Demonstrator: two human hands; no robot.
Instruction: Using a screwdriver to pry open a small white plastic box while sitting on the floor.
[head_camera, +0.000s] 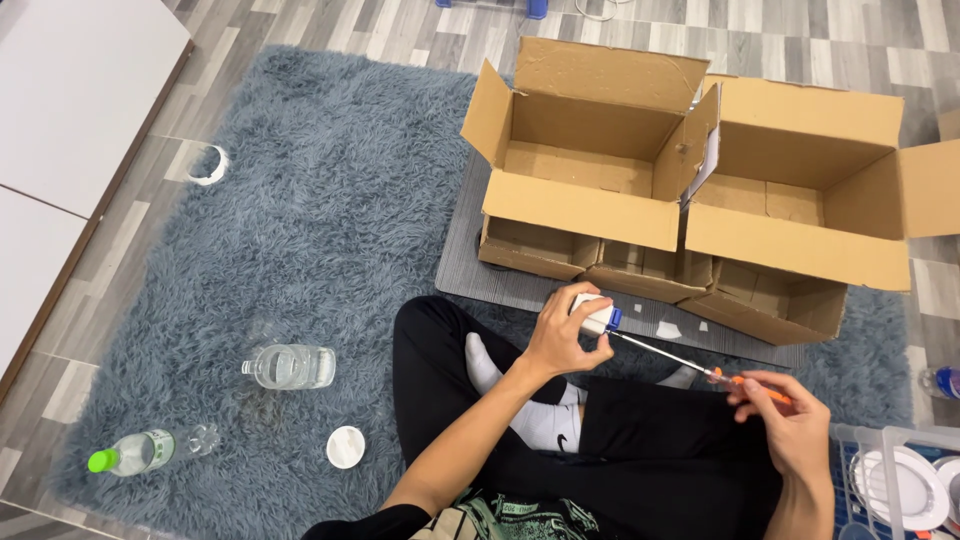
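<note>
Cardboard boxes (700, 190) — two; screwdriver (690, 365) — one.

A shaggy grey-blue rug (330, 230) covers the tiled floor (800, 45), bearing a clear jar (290, 366) on its side, a green-capped bottle (135, 452), a white lid (345, 446) and a grey mat (470, 265) under two open cardboard boxes (690, 190).

Two open cardboard boxes (690, 190) on a shaggy grey rug (320, 220)
</note>
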